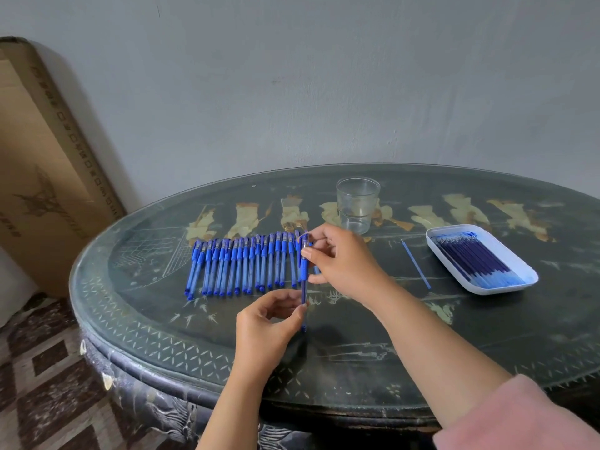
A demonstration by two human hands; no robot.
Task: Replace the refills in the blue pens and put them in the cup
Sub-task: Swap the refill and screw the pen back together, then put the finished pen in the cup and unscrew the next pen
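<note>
One blue pen [304, 277] is held upright-ish over the table between both hands. My right hand [341, 264] pinches its upper, capped part; my left hand [271, 323] pinches its lower barrel near the tip. Behind them several blue pens [240, 266] lie side by side in a row. A clear empty cup [357, 204] stands beyond my right hand. To the right, a white tray [506, 287] holds several blue refills [477, 261]. A single loose refill [416, 265] lies on the table between my right hand and the tray.
The round dark table [357, 345] has a glass top and a curved front edge close to me. A tall cardboard box [42, 164] leans on the wall at the left. Patterned floor shows at the lower left.
</note>
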